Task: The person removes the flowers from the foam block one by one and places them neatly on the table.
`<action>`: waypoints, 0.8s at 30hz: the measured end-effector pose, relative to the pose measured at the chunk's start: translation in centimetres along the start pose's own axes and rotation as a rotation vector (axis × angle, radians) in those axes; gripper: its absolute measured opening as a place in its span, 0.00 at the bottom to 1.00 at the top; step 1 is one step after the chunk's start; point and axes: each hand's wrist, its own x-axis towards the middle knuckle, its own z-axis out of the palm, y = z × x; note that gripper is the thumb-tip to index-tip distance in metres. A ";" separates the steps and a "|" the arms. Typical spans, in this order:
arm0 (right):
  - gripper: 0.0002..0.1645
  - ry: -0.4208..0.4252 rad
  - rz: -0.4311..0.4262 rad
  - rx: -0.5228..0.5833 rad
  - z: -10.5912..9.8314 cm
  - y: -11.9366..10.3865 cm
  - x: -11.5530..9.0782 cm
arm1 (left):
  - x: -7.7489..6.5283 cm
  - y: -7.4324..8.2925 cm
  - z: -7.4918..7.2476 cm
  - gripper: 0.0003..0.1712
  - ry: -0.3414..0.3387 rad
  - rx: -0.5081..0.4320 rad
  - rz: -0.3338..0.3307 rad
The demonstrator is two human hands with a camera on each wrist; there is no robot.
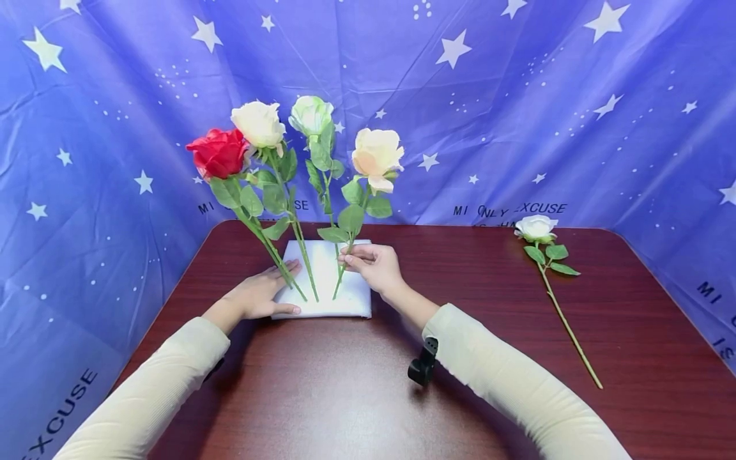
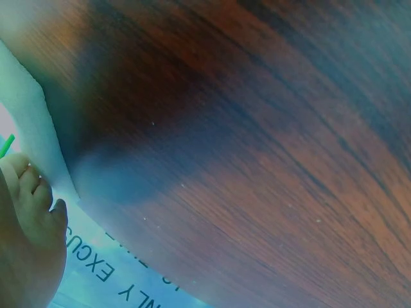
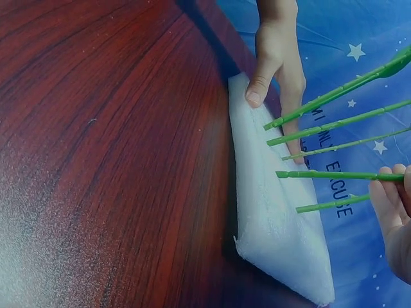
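A white foam block [image 1: 358, 305] lies on the table, with several rose stems standing in its top. My left hand [image 1: 259, 292] presses on the block's left side, thumb along the near edge and fingers spread flat behind the stems. Between the thumb and fingers of my right hand [image 1: 376, 265] is the stem of a peach rose [image 1: 376, 153], its lower end at the foam's surface. A red rose [image 1: 218, 153] leans left, beside a cream rose [image 1: 260, 124] and a pale green rose [image 1: 311, 116]. The right wrist view shows the pinched stem [image 3: 340, 175] among the others.
On the right of the dark red wooden table [image 1: 460, 396] lies a white rose [image 1: 536, 227] with its long stem toward the near side. A blue star-printed cloth [image 1: 397, 76] hangs behind and at both sides. A black strap device [image 1: 422, 363] sits at the right cuff.
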 end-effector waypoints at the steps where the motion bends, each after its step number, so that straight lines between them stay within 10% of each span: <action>1: 0.13 0.004 -0.002 0.010 0.0 0.0 0.0 | 0.0 0.0 0.0 0.55 0.000 -0.001 -0.001; 24: 0.15 0.124 0.050 0.031 -0.1 -0.2 0.0 | -0.1 0.2 0.0 0.55 0.012 0.007 0.006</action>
